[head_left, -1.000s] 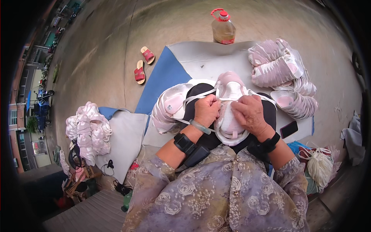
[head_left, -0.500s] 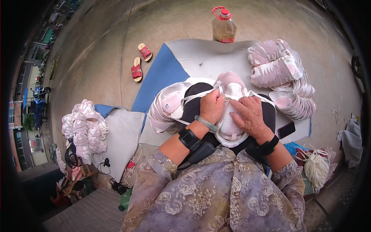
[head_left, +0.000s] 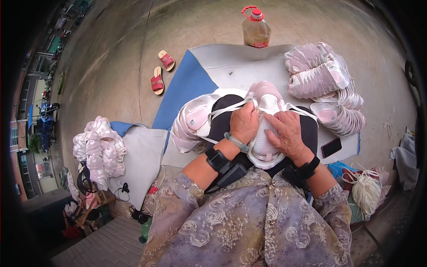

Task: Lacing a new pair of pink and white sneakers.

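A pink and white shoe upper [head_left: 266, 144] with a perforated mesh tongue lies across my dark-clad knees. Closed in a pinch, my left hand [head_left: 244, 122] holds a white shoelace [head_left: 227, 109] at the upper's left eyelet edge. My right hand [head_left: 287, 132] grips the upper's right side, its fingers bent and its thumb on the mesh; whether it also holds lace is hidden. From the right side of the upper another stretch of white lace [head_left: 303, 113] runs over my knee. More pink and white uppers [head_left: 189, 127] lie beside my left knee.
Nested shoe uppers [head_left: 320, 80] stand at the far right on a grey and blue sheet [head_left: 182, 84]; a phone [head_left: 331, 147] lies near them. A pile of uppers [head_left: 100, 149] sits at left. Red slippers [head_left: 157, 81], an oil jug [head_left: 256, 31] and a lace bundle [head_left: 365, 196] are around.
My hands and the shoe upper keep nearly the same pose. The surroundings have shifted slightly in the view.
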Demonstrator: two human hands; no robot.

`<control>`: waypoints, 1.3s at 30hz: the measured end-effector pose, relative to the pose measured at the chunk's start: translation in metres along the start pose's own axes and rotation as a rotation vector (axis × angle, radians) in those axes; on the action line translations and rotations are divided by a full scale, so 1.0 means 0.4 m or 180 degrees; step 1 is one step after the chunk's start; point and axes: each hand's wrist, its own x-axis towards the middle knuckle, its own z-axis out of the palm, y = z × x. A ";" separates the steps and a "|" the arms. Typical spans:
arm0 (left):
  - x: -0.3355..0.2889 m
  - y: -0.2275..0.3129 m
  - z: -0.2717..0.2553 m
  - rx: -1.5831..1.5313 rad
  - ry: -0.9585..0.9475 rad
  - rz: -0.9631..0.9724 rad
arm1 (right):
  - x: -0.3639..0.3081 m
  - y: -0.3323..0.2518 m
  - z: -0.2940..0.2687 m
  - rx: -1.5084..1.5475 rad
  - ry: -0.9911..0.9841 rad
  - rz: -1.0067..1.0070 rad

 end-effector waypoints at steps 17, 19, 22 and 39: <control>0.016 -0.023 0.009 0.0387 -0.0280 0.0281 | -0.026 -0.021 0.025 -0.0055 0.0191 0.0241; 0.018 -0.022 0.011 0.0391 -0.0383 0.0312 | -0.026 -0.010 0.024 -0.0039 0.0144 0.0192; 0.009 -0.008 0.022 0.0417 -0.0266 0.0367 | -0.029 0.009 0.030 -0.0124 0.0144 0.0017; -0.033 -0.004 -0.009 0.0355 -0.0136 0.1232 | -0.047 0.031 0.033 0.0208 0.0288 0.0080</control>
